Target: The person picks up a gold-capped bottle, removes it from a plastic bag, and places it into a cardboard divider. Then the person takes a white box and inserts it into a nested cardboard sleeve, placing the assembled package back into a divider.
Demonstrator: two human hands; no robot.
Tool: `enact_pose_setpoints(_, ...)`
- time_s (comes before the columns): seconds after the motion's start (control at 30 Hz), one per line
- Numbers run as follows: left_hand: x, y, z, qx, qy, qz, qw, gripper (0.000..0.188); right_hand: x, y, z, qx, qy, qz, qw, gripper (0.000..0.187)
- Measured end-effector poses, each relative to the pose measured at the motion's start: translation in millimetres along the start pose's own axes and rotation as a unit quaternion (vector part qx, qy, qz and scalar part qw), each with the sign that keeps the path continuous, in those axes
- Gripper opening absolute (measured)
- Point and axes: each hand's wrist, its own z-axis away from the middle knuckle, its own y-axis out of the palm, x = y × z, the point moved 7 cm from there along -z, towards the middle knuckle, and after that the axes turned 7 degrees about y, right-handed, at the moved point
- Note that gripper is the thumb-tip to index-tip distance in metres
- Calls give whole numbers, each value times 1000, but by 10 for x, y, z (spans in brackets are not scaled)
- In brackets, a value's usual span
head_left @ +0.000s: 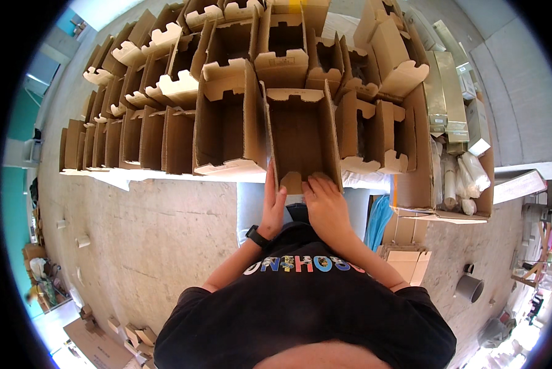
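Both hands on the near end of an open cardboard box (pixel 302 132), which stands at the front edge of the table (pixel 165 175) among many other folded boxes (pixel 227 117). Left hand (pixel 273 206) flat against the box's near left corner, fingers straight and together, holding nothing. Right hand (pixel 326 206) spread over the near flap (pixel 292 182), fingers pressing it. Black watch (pixel 257 235) on left wrist. Concrete floor (pixel 147 240) below.
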Motion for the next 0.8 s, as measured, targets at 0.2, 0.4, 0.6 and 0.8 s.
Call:
enact_pose_setpoints(0.2,149,-87,-55,-55,-72,-37,995,44,-56,-25,-152,43,31,18,998,35)
enact_pose_setpoints(0.4,280,-105,-68,-80,-89,74,990,48,-173,-30,-155,30,38,19,999,54)
enact_pose_setpoints(0.6,309,-59,-86,-54,-79,155,983,50,-184,9,-127,35,42,8,998,61)
enact_pose_setpoints(0.8,404,-70,-81,-56,-90,159,982,50,-209,-33,-128,35,48,-19,998,59)
